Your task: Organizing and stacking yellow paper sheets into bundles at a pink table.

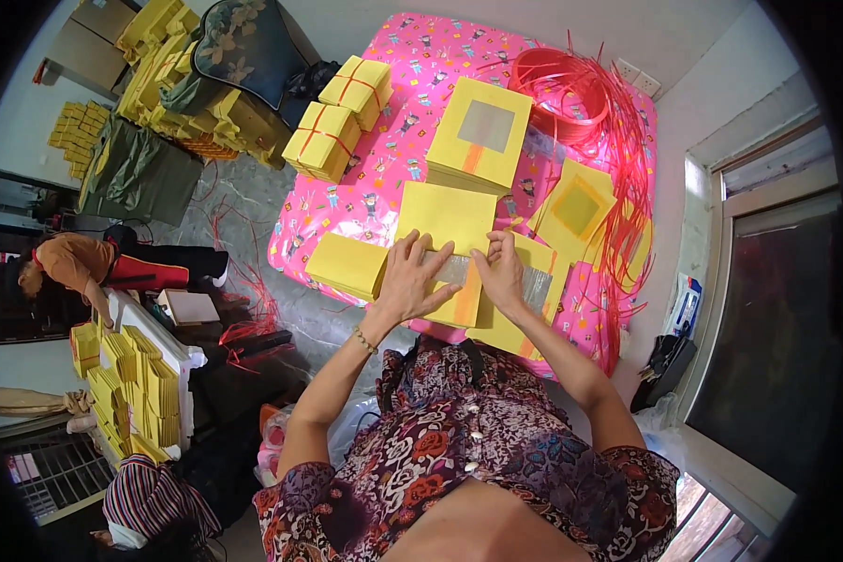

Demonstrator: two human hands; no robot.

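A flat yellow paper piece (pixel 447 211) with a clear window strip (pixel 454 272) and an orange band lies folded under both my hands at the table's near side. My left hand (pixel 410 278) rests on it with fingers spread. At its right edge, my right hand (pixel 501 274) has curled fingers and thumb pinching the paper near the fold; the exact grip is partly hidden. Beneath and to the right, more yellow windowed pieces (pixel 510 330) lie spread. A stack of plain yellow pieces (pixel 347 266) sits left of my left hand.
The pink patterned table (pixel 375 201) bears a tall windowed yellow stack (pixel 478 131), strapped yellow bundles (pixel 323 140) and a red basin (pixel 545 80) with loose red straps (pixel 618 140). Leftward, a person (pixel 80 267) stands by another table of yellow stacks (pixel 145 384); a second person in stripes (pixel 155 496) is nearer.
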